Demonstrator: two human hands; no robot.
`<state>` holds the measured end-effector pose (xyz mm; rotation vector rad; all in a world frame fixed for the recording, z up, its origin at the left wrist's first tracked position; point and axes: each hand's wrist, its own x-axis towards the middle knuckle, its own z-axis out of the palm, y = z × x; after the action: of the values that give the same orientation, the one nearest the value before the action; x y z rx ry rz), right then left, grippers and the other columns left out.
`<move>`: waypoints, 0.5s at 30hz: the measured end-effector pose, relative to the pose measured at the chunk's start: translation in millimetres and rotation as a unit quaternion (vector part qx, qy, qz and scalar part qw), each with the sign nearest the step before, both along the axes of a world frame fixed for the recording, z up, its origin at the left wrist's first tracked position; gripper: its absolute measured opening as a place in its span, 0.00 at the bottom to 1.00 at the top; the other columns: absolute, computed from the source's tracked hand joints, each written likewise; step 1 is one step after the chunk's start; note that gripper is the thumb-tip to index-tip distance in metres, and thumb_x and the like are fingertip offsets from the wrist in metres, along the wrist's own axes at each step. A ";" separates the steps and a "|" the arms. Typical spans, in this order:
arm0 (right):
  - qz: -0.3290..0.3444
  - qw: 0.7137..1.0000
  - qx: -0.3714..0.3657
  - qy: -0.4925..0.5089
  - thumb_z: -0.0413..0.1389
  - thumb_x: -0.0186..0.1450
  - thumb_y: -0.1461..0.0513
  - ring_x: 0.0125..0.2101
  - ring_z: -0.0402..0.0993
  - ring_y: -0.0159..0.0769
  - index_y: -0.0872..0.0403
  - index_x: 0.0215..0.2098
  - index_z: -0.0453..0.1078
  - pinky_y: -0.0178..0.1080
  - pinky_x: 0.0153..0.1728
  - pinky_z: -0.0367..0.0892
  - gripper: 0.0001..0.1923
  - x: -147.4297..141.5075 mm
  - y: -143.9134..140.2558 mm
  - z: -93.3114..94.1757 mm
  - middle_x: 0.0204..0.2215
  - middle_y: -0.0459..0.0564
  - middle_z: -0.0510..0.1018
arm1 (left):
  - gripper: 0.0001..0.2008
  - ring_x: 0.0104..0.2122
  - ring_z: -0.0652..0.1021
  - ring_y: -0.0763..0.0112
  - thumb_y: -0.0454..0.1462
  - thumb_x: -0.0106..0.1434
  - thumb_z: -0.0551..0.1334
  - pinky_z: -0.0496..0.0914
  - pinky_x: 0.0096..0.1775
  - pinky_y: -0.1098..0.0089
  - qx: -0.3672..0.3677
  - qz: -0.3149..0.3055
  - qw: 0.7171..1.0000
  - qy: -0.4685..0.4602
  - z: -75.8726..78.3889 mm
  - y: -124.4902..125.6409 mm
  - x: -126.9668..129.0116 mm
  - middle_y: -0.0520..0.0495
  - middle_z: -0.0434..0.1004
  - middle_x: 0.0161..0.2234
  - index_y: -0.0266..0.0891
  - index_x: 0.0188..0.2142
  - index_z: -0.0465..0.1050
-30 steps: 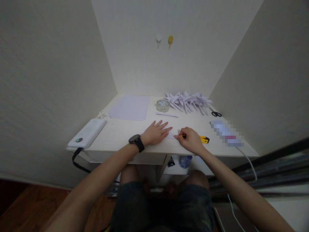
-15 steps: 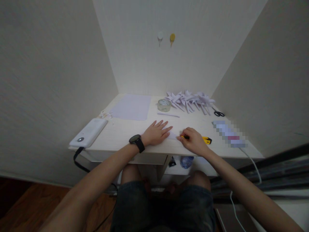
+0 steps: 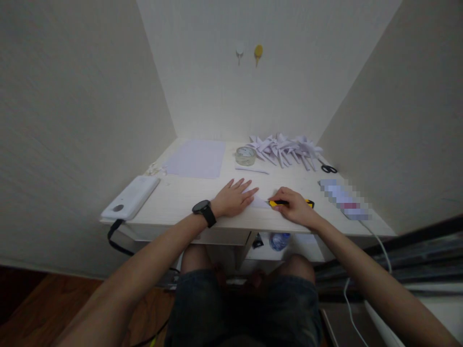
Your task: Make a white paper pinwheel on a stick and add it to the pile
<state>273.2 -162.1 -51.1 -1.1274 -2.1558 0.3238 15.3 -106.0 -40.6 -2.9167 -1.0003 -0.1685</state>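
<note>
My left hand point(image 3: 233, 198) lies flat with fingers spread on a folded piece of white paper point(image 3: 258, 202), which shows as a pale corner to the right of the fingers. The rest of the paper is hidden under the palm. My right hand point(image 3: 291, 206) is closed around a yellow and black utility knife point(image 3: 309, 203), held low over the desk. The front of the knife points left, at the edge of the paper. Behind the hands lies a thin rolled paper stick point(image 3: 252, 170).
A roll of clear tape point(image 3: 245, 156) stands near a pile of paper pinwheels point(image 3: 284, 148). Black-handled scissors point(image 3: 329, 168) and a blurred phone point(image 3: 343, 200) lie right. Paper sheets point(image 3: 197, 159), paper scraps point(image 3: 156, 168) and a white device point(image 3: 130, 197) are left on the white desk point(image 3: 173, 202).
My right hand has shifted its hold on the utility knife, whose front end now shows ahead of the fingers. My left hand stays pressed on the paper.
</note>
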 end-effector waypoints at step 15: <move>0.019 0.998 -0.062 -0.011 0.61 0.59 0.66 0.33 0.73 0.37 0.50 0.40 0.81 0.40 0.38 0.69 0.12 7.1 9.2 7.7 0.31 0.49 0.76 | 0.27 0.68 0.54 0.52 0.47 0.74 0.40 0.49 0.64 0.46 -0.003 -0.001 1.000 -0.005 0.5 -0.6 0.3 0.42 0.50 0.70 0.48 0.69 0.52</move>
<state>280.3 -152.9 -43.4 -1.1640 -2.2044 0.4690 15.6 -106.6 -40.1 -2.9242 -1.0023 -0.1805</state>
